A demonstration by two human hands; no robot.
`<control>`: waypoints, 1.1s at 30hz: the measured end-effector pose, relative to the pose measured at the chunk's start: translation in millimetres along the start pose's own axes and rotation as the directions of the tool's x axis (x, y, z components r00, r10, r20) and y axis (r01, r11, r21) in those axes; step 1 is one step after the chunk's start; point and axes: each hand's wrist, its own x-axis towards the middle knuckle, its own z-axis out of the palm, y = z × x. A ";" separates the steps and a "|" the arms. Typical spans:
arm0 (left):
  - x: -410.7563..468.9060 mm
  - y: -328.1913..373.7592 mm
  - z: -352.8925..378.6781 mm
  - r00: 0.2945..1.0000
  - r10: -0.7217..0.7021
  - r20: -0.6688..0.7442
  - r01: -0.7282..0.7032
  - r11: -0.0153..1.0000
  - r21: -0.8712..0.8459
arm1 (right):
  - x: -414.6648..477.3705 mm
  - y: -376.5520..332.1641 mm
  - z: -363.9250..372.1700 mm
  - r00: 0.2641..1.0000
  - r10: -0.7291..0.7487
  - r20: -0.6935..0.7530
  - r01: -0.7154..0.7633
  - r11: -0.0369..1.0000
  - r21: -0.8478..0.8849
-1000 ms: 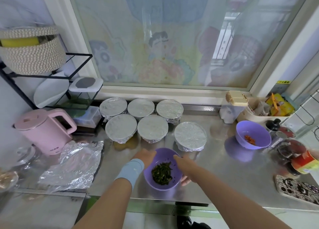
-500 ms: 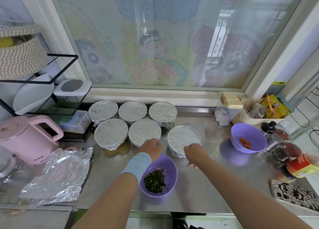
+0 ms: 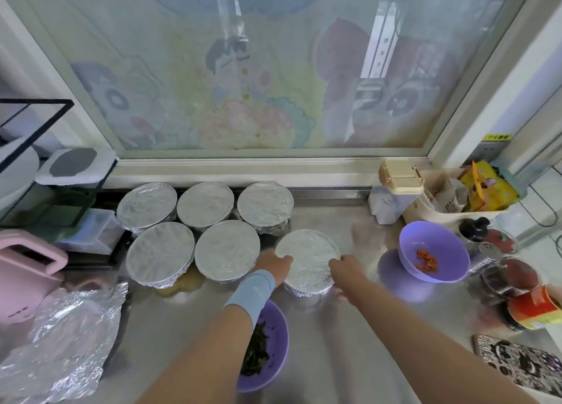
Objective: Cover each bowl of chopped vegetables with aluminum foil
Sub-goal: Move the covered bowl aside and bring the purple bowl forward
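Both hands have let go of the bowl of greens [image 3: 275, 339] and gone forward: left hand [image 3: 275, 263] and right hand [image 3: 345, 268] now clasp the foil-topped bowl [image 3: 307, 256] at opposite rims, fingers curled onto its crimped edge. My read: a last press of the wrap, or a nudge towards the five covered bowls [image 3: 226, 253] just behind and left of it. The greens sit uncovered on the desk [image 3: 349, 342], just in front of the foil-topped bowl, under the left forearm. Right of that bowl, the bowl of orange bits [image 3: 450, 254] is open too. Loose foil [image 3: 67, 342] lies well to its left, so six look wrapped and two remain
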 end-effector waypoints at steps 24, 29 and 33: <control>92.8 95.3 40.3 0.997 -0.081 0.002 0.075 0.912 -0.404 | 120.7 -59.7 -40.9 0.993 -0.019 -0.119 0.038 0.986 0.164; 96.0 99.8 35.4 0.996 -0.066 -0.055 0.033 0.887 -0.461 | 104.3 -83.5 -38.6 0.996 -0.043 -0.084 0.055 0.987 0.149; 91.5 98.8 28.2 0.999 -0.009 -0.035 -0.004 0.936 -0.351 | 96.7 -83.5 -40.7 0.995 -0.062 -0.080 0.071 0.991 0.109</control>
